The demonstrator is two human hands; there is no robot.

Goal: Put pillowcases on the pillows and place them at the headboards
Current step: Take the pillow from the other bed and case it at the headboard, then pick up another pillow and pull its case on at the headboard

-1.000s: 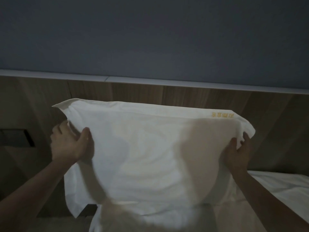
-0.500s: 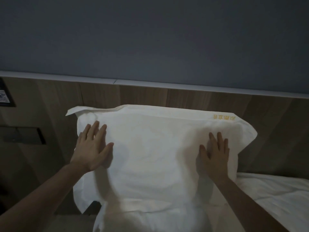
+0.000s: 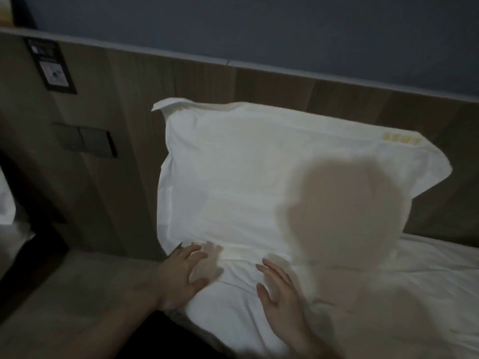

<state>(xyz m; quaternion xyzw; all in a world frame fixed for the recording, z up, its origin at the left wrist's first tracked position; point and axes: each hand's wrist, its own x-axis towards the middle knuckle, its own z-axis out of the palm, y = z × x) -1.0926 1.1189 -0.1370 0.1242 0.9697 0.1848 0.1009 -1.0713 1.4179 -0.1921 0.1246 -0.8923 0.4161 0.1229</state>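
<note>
Now pillow (image 3: 246,177) leans upright against headboard (image 3: 285,86), cased. Our hands have slid down from its face: left hand (image 3: 181,275) and right hand (image 3: 280,294) both released, fingers spread flat near lower edge on bed (image 3: 427,281). We judge this pillow placed.

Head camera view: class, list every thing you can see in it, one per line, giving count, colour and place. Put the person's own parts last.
pillow: one, in a white case with small yellow lettering near its top right corner, propped against the headboard
headboard: one, brown wood panelling with a pale top rail, behind the pillow
wall: one, grey-blue, above the headboard
switch plate: one, dark, on the panel left of the pillow
notice card: one, black with pale print, upper left on the panel
bed sheet: one, white, below and right of the pillow
left hand: one, fingers spread, at the pillow's lower left corner
right hand: one, open, on white fabric just below the pillow
</note>
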